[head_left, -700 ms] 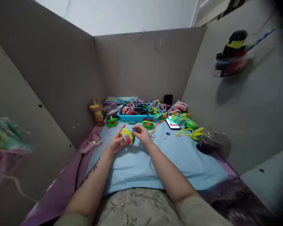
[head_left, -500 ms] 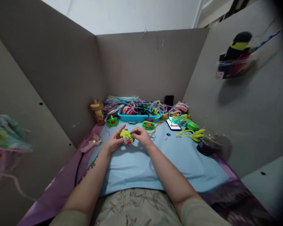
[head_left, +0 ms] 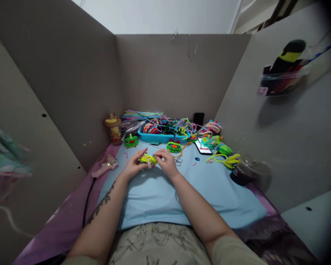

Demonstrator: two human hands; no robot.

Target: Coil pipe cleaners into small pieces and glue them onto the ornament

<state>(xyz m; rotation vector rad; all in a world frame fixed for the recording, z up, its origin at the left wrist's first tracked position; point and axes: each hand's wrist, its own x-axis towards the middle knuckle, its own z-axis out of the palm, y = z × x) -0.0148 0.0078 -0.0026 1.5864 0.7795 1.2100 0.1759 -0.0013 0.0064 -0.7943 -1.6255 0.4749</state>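
Above the blue cloth (head_left: 160, 195), a small yellow pipe-cleaner figure (head_left: 148, 159) with pink and cream bits is held between both hands. My left hand (head_left: 132, 166) grips its left side, thumb below and fingers above. At its right edge, my right hand (head_left: 166, 162) has its fingertips pinched together on a small blue part, too small to make out fully. Just beyond the hands sits a green pipe-cleaner monster face (head_left: 173, 147) with an orange strand (head_left: 185, 149) beside it. Scissors (head_left: 178, 161) lie right of my right hand.
A blue tray (head_left: 162, 138) of tangled pipe cleaners stands at the back. Another green face (head_left: 131, 141) and a brown cup (head_left: 114, 129) are at the left, near a pink glue gun (head_left: 106, 167). A lit phone (head_left: 203, 146) and a dark jar (head_left: 241, 176) lie rightward.
The yellow figure has tipped in my hands, so its striped front shows less and its top edge more. Both hands keep their hold. The camera view has shifted slightly.
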